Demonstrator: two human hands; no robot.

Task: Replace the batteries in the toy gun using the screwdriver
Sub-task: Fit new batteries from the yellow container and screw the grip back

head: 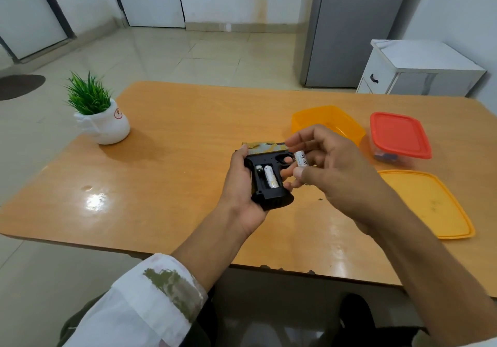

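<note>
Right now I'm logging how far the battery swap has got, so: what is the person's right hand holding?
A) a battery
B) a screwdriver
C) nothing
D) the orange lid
A: the right hand pinches a white battery beside the toy gun, which the left hand grips with its compartment open; the orange lid lies on the table.

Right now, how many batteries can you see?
2. One battery sits in the open gun; one is pinched in the right hand. Metal in the other slot may be a contact; others may be hidden.
</note>
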